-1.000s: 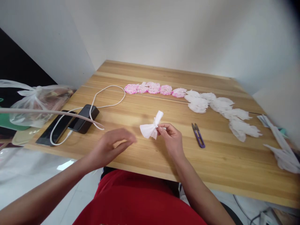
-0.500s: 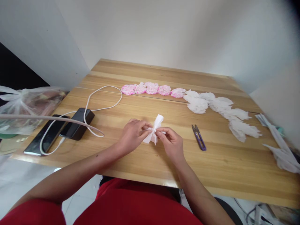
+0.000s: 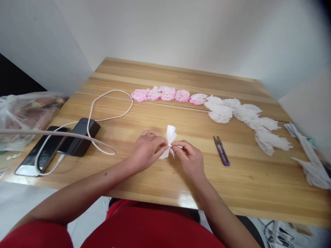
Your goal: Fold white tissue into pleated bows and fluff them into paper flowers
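1 tissue between 2 hands

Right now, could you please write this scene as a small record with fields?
Left hand: pinching gathered white tissue at its middle
Right hand: pinching the same tissue
Tool: purple-handled thread snips, not held
Back row: pink-tinged tissue flowers, then white tissue clusters
Left side: smartphone, black power bank, white cable
Surface: wooden table
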The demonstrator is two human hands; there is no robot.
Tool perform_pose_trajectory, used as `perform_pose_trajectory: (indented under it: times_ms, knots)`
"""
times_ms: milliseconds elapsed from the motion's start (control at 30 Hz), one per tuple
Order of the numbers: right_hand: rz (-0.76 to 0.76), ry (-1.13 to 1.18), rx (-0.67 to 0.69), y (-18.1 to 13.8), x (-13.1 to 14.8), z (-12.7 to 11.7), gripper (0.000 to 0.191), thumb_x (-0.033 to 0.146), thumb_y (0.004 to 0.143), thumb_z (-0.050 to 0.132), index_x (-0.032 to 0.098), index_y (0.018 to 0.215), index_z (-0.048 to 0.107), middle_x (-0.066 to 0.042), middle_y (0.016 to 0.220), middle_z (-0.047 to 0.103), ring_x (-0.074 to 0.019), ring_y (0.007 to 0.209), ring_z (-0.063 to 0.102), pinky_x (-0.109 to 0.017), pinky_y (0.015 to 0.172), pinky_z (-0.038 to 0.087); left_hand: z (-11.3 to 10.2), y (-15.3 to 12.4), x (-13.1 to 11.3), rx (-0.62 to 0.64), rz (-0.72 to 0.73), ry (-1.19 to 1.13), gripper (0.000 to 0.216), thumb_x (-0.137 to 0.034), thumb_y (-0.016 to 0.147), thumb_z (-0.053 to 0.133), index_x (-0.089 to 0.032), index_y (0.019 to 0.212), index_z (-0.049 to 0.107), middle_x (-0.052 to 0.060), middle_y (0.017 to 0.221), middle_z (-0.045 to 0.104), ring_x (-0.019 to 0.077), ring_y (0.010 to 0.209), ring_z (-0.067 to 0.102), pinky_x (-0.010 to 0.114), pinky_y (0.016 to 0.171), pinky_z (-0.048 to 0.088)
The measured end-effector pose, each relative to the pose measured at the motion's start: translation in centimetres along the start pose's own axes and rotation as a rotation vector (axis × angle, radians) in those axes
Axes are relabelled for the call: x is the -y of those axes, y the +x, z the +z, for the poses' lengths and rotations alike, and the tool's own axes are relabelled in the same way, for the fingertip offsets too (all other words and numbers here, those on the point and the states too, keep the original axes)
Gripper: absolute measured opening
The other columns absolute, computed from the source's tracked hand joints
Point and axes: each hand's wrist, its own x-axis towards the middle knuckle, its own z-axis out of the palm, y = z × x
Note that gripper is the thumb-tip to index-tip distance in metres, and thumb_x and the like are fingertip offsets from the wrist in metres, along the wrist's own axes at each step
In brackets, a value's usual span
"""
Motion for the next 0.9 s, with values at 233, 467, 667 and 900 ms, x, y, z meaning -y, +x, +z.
perform_pose_trajectory:
  times_ms: [233, 467, 667, 900]
  knots:
    - [-0.053, -0.133, -0.055, -0.07, 0.12, 0.25, 0.010, 0.031, 0.085, 0.062, 0.026, 0.087, 0.071, 0.000, 0.084, 0.072, -0.0174, 0.076, 0.065, -0.030, 0.071, 0.049, 0.09, -0.26, -0.01, -0.006, 0.071, 0.100, 0.018, -0.024, 0.090, 0.051, -0.018, 0.075, 0.060, 0.002, 0.070, 0.064, 0.0158, 0.069, 0.057, 0.033, 0.075, 0.036]
    - [-0.484, -0.490, -0.177, -0.14, 0.26, 0.28, 0.010, 0.020, 0.085, 0.063, 0.025, 0.090, 0.069, -0.004, 0.087, 0.067, -0.0202, 0.085, 0.059, -0.037, 0.079, 0.044, 0.35, -0.59, -0.05, -0.016, -0.143, -0.102, 0.010, -0.023, 0.083, 0.062, -0.019, 0.074, 0.062, -0.005, 0.052, 0.055, 0.0111, 0.054, 0.049, 0.027, 0.065, 0.035]
    - [-0.575, -0.607, -0.123, -0.15, 0.29, 0.39, 0.005, 0.019, 0.086, 0.063, 0.022, 0.089, 0.067, -0.001, 0.079, 0.068, -0.0164, 0.079, 0.059, -0.034, 0.077, 0.039, 0.70, -0.68, 0.09, -0.012, -0.043, -0.052, 0.012, -0.019, 0.084, 0.058, -0.018, 0.072, 0.061, -0.003, 0.057, 0.060, 0.0129, 0.057, 0.050, 0.028, 0.068, 0.036]
    - [-0.568, -0.679, -0.083, -0.03, 0.42, 0.39, 0.005, 0.020, 0.089, 0.060, 0.021, 0.089, 0.065, -0.001, 0.079, 0.069, -0.0169, 0.077, 0.058, -0.035, 0.078, 0.036, 0.95, -0.66, 0.51, -0.038, 0.107, -0.002, 0.015, -0.017, 0.087, 0.051, -0.017, 0.073, 0.058, -0.001, 0.065, 0.065, 0.0131, 0.060, 0.055, 0.030, 0.073, 0.038]
